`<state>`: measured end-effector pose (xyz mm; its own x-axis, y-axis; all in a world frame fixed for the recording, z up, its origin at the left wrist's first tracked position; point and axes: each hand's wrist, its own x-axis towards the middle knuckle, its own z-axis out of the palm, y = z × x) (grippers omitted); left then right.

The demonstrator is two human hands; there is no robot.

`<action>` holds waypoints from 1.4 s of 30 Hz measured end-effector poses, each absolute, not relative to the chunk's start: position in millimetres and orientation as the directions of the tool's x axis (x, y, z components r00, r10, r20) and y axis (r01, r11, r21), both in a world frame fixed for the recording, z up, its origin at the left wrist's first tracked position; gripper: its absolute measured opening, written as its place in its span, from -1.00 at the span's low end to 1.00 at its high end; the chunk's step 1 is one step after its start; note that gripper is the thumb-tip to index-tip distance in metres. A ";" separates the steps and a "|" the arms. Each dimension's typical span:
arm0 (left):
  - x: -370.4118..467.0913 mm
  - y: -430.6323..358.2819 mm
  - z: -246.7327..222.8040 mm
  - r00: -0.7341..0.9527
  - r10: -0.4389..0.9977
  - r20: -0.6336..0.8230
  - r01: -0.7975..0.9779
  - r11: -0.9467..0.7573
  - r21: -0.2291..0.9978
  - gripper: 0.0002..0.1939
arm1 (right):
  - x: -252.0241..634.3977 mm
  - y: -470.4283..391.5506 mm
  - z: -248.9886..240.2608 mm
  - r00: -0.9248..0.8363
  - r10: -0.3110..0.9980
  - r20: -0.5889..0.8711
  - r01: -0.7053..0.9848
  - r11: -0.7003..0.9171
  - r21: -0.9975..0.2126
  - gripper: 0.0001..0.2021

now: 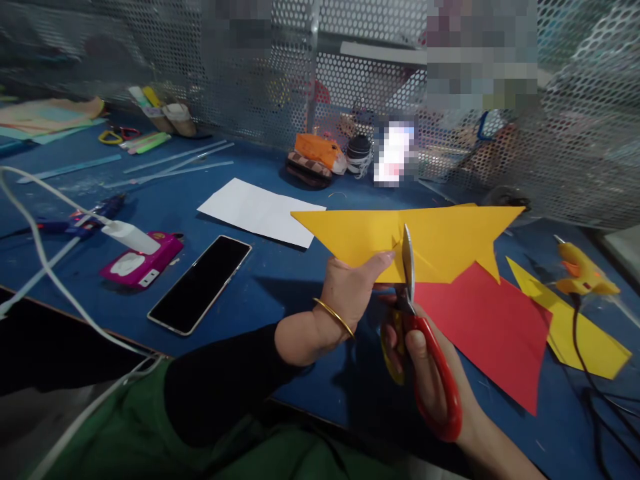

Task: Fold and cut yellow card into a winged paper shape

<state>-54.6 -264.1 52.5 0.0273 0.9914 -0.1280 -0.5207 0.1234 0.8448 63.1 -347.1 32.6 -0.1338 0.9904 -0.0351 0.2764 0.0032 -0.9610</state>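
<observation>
My left hand (pixel 345 290) pinches the lower edge of a yellow paper sheet (pixel 445 240), its thumb on top and the other fingers hidden underneath. The sheet is raised above the table and has pointed, angled ends. In my right hand (pixel 440 367) is a pair of scissors (pixel 440 393) with red and yellow handles. Their visible blade lies over the sheet's middle, pointing away from me, just right of my left thumb. A red paper sheet (pixel 495 327) lies on the table to the right, partly under the yellow one.
White paper (pixel 260 210), a phone (pixel 200 283) and a magenta power socket (pixel 145 260) with a white cable lie left. At right are a yellow paper piece (pixel 590 333) and a yellow glue gun (pixel 583 267). A perforated metal screen (pixel 240 87) stands behind, with an orange pouch (pixel 317 152) before it.
</observation>
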 end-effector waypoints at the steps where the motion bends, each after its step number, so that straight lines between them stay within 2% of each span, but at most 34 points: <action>1: -54.5 -264.3 52.7 0.028 0.992 -0.123 -0.525 0.120 0.842 -0.85 | 63.2 -347.6 31.7 -0.130 0.991 -0.045 0.278 -0.007 -0.960 -0.60; 6: -54.5 -265.4 55.2 0.034 0.989 -0.141 -0.540 0.137 0.831 -0.81 | 63.2 -350.2 29.8 -0.084 0.994 -0.074 0.262 -0.049 -0.964 -0.64; 12: -56.1 -265.9 56.0 0.033 0.983 -0.183 -0.496 0.175 0.851 -0.78 | 63.9 -350.8 31.0 -0.092 0.995 -0.040 0.286 -0.012 -0.958 -0.66; 18: -57.7 -262.9 53.3 0.041 0.982 -0.184 -0.479 0.181 0.859 -0.78 | 68.5 -350.2 24.0 -0.166 0.985 -0.037 0.187 -0.006 -0.982 -0.68; 22: -64.1 -251.1 52.7 -0.046 0.984 -0.174 -0.488 0.130 0.863 -0.80 | 76.4 -350.3 23.4 -0.233 0.971 -0.048 0.156 -0.011 -0.988 -0.63; 26: -75.3 -234.3 55.3 -0.152 0.970 -0.188 -0.528 0.081 0.846 -0.76 | 96.4 -354.6 28.6 -0.300 0.950 -0.091 0.223 -0.023 -0.975 -0.56; 28: -79.8 -227.9 56.5 -0.186 0.960 -0.210 -0.537 0.080 0.840 -0.75 | 113.4 -355.3 30.2 -0.233 0.969 -0.084 0.328 -0.003 -0.945 -0.52; 30: -82.2 -224.6 57.2 -0.190 0.952 -0.241 -0.535 0.105 0.838 -0.74 | 134.2 -351.5 30.4 -0.096 0.995 -0.029 0.497 0.023 -0.867 -0.50; 32: -82.6 -224.4 57.6 -0.160 0.952 -0.262 -0.524 0.144 0.840 -0.71 | 156.2 -342.1 30.5 0.028 0.997 0.067 0.709 0.027 -0.705 -0.49; 34: -81.7 -226.1 57.8 -0.096 0.956 -0.279 -0.497 0.197 0.845 -0.69 | 176.0 -328.7 31.3 0.145 0.977 0.154 0.917 -0.075 -0.392 -0.49; 36: -80.7 -228.2 57.8 -0.027 0.954 -0.297 -0.456 0.253 0.854 -0.71 | 191.5 -315.0 32.4 0.166 0.973 0.162 0.982 -0.148 -0.120 -0.56; 37: -80.2 -229.1 57.7 0.000 0.952 -0.305 -0.436 0.275 0.857 -0.73 | 197.3 -309.2 32.9 0.155 0.977 0.147 0.988 -0.150 -0.044 -0.62; 39: -79.5 -230.3 57.4 0.039 0.951 -0.308 -0.407 0.296 0.864 -0.75 | 204.3 -301.5 33.8 0.120 0.985 0.122 0.993 -0.120 -0.006 -0.68; 42: -78.8 -231.5 56.5 0.078 0.956 -0.283 -0.383 0.291 0.877 -0.77 | 200.9 -299.2 38.1 0.061 0.988 0.140 0.998 -0.056 -0.039 -0.75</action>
<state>-78.8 -231.5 56.5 0.0783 0.9559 -0.2831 -0.3826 0.2910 0.8769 200.9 -299.2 38.1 0.0607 0.9883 0.1402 0.9977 -0.0556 -0.0394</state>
